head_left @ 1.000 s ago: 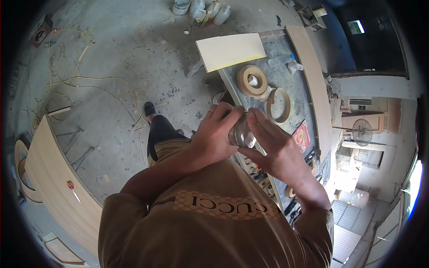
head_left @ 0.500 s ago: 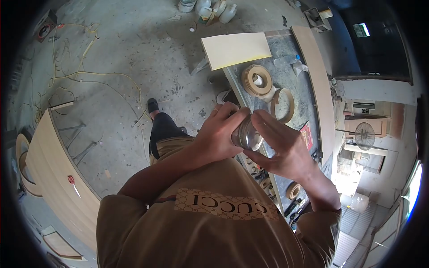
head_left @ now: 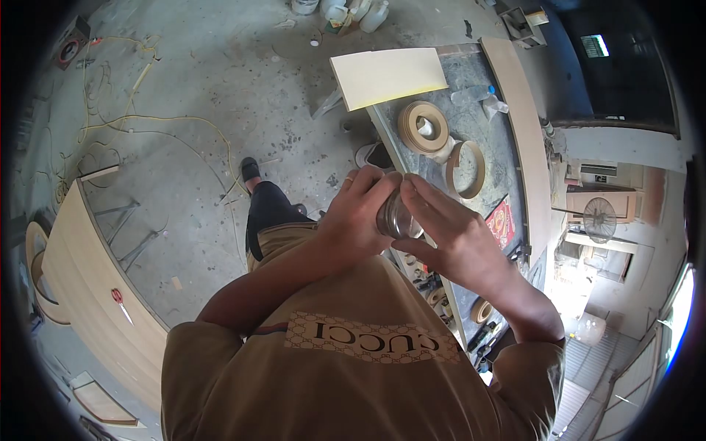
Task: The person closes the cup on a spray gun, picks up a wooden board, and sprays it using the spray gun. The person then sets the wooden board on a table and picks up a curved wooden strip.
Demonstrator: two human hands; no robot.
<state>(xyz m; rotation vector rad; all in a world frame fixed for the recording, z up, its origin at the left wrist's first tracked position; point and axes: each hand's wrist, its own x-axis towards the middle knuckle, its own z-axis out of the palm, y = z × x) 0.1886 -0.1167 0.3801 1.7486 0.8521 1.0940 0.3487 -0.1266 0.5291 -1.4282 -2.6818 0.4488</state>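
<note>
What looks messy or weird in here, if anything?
The yellow cord sprawls in loose loops over the floor, looking untidy. Dark spots mark the floor too. The pale board sits askew, jutting past the edge of the table.

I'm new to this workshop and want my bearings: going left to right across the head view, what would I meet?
Red-handled scissors, left hand, clear container, right hand, round fan.

Grey workbench (head_left: 460,68), pale board (head_left: 388,77) at one end, coiled tan strip (head_left: 407,132), clear bottle (head_left: 469,95), red packet (head_left: 501,224)
</note>
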